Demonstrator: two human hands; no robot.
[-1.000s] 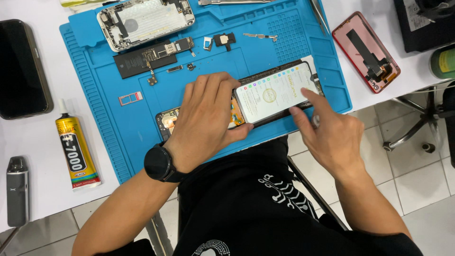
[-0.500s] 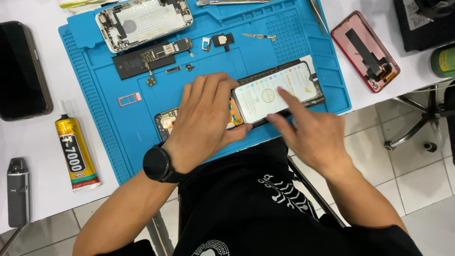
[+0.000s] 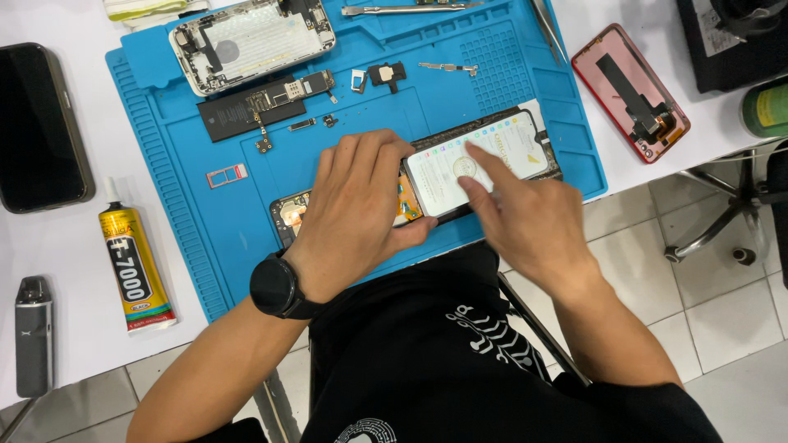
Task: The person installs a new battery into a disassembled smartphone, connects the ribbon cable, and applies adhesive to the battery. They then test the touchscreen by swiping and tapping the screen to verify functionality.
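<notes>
A phone with a lit white screen (image 3: 501, 156) lies partly lifted off its open body (image 3: 289, 215) on the blue repair mat (image 3: 197, 205). My left hand (image 3: 357, 205), with a black watch on the wrist, rests flat over the open phone body and grips the screen's left edge with the thumb. My right hand (image 3: 525, 221) hovers over the screen, its index finger touching the lit display near the middle.
On the mat lie an opened silver phone shell (image 3: 250, 41), a black battery with board (image 3: 246, 111), a small pink SIM tray (image 3: 227, 175) and small parts. A glue tube (image 3: 135, 275), a dark phone (image 3: 41, 127), a grey device (image 3: 33, 336) and a red phone back (image 3: 630, 92) sit around it.
My right index finger has slid left across the lit screen, from its right edge to near its middle. My left hand has stayed in place.
</notes>
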